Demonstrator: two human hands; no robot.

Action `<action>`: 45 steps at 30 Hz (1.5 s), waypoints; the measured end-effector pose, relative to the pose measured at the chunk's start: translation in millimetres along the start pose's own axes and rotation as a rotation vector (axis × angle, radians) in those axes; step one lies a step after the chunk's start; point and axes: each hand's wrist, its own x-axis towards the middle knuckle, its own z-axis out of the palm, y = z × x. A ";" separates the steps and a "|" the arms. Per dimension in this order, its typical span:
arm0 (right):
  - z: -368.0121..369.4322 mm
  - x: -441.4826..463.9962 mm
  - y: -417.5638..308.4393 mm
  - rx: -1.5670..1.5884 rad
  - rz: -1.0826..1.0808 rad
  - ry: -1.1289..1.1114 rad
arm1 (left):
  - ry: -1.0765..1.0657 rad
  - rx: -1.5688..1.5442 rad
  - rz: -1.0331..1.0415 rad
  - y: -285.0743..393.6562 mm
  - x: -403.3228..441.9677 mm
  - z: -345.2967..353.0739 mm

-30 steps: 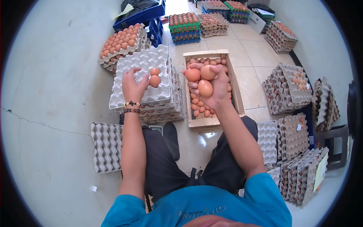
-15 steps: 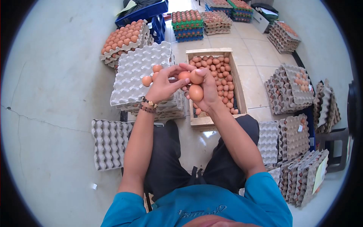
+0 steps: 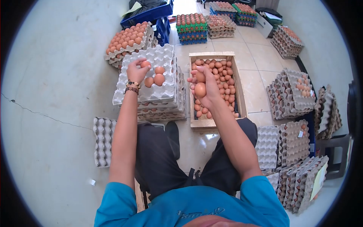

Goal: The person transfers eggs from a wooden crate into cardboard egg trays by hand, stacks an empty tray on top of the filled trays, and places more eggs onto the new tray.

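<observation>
My left hand (image 3: 137, 71) has its fingertips on a brown egg (image 3: 145, 64) over the grey egg tray (image 3: 126, 87) that tops a stack of trays. Three more eggs (image 3: 159, 79) sit in that tray, just right of the hand. Over the wooden crate (image 3: 192, 90), my right hand (image 3: 207, 89) is curled around two eggs (image 3: 200, 90), one above the other. Many loose brown eggs (image 3: 226, 79) lie in the crate beneath and beside it.
A stack of full egg trays (image 3: 128, 38) stands at the back left beside blue crates (image 3: 151, 13). Green and blue trays of eggs (image 3: 191, 28) stand farther back. More tray stacks (image 3: 289, 94) line the right side. A grey empty tray (image 3: 103, 142) is by my left leg.
My left hand went from the tray to my right hand, then back to the tray with an egg. The tray held two eggs, then three beside the hand. My right hand went from three eggs to two.
</observation>
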 end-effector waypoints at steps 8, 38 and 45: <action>0.4 9.7 -0.7 0.133 0.041 -0.080 | -0.027 0.336 0.081 22.4 -13.2 21.6; -14.2 0.5 -7.5 0.283 -0.105 -0.053 | -0.503 -1.189 -0.156 130.4 -101.9 38.8; -15.1 -14.9 -18.4 -0.281 -0.272 -0.003 | -0.550 -0.876 0.012 127.6 -112.1 45.1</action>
